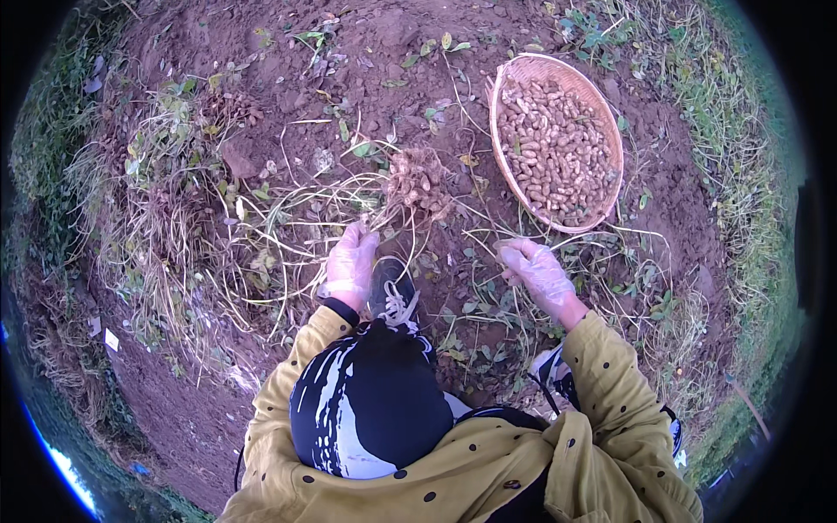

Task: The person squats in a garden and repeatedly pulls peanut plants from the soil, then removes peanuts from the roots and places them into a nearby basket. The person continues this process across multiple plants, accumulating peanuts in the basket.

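In a clear plastic glove, my left hand [351,264] is closed around the thin stems of a peanut plant. The plant's root end, a clump of soil-covered peanuts [418,183], lies just beyond that hand. My right hand [536,275], gloved the same way, is held apart to the right with its fingers curled together. What those fingers pinch, if anything, is too small to make out. Beyond the right hand sits a round woven basket [495,131] holding many loose peanuts [558,148].
Pulled peanut plants [200,200] lie heaped on the left, with another root clump [231,109] at the far left. Bare brown soil [384,44] stretches behind. Stems and leaves [488,322] are strewn near my shoe [392,288]. Green growth [741,174] borders the right side.
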Motion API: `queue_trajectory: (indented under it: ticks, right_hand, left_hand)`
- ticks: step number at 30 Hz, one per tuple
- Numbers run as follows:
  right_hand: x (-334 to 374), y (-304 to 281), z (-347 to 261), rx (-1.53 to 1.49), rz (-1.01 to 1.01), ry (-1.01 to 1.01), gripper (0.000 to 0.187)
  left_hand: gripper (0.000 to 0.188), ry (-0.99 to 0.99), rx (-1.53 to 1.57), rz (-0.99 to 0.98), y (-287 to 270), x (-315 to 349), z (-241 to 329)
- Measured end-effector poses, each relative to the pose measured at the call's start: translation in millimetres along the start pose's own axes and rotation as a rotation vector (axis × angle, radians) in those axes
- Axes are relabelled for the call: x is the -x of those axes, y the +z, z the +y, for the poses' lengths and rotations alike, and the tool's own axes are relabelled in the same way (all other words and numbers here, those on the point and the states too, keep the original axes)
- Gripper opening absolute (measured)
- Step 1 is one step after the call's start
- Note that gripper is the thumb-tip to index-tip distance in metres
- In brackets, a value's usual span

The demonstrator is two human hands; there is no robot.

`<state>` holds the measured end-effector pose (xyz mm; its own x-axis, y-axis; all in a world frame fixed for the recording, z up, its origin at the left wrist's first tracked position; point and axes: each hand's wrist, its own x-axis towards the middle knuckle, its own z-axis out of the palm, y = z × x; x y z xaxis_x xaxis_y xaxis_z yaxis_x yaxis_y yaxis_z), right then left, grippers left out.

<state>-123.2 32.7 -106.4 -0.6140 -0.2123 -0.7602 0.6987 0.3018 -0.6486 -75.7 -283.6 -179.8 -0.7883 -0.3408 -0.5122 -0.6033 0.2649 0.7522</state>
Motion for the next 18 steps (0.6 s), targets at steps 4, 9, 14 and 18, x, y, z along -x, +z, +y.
queue_trajectory:
  ticks: [4,9,14,18]
  right_hand:
    - [-4,-4,8,0.045,-0.037,-0.007,0.038]
    - [-11,-9,30,0.002,0.024,0.043,0.039]
    - [-13,6,19,0.111,-0.092,0.062,0.039]
    - [-12,15,33,0.148,-0.092,-0.074,0.039]
  left_hand:
    - [0.045,-0.132,-0.589,-0.296,23,-50,7]
    - [0.054,0.132,-0.903,-0.428,-2,-31,108]
    - [0.076,0.623,-0.930,-0.265,22,-38,170]
    - [0.135,0.396,-1.393,-0.659,70,-89,142]
